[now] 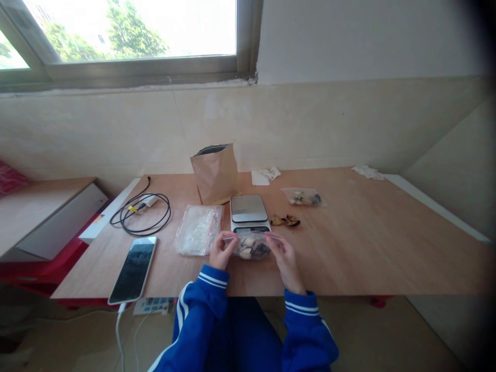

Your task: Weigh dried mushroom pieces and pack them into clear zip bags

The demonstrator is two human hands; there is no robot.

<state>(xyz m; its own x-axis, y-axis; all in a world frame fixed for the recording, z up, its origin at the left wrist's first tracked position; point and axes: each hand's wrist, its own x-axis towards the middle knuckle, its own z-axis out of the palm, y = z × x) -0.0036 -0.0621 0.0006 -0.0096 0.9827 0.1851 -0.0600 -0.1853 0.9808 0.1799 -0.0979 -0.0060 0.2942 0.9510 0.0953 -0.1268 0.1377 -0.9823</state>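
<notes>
Pinching a clear plastic bag of pale-and-dark pieces [251, 248] by its upper corners — left hand [221, 250] and right hand [283, 255] equally near — a person holds it lengthwise crosswise, at the near edge of a white, silver-topped rectangular scale [249, 208].

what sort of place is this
Probably a makeshift weighing and bagging spot in a home or small workroom: there is a digital scale, a filled zip bag held at its near side, and a pile of clear plastic bags to its left.
</notes>
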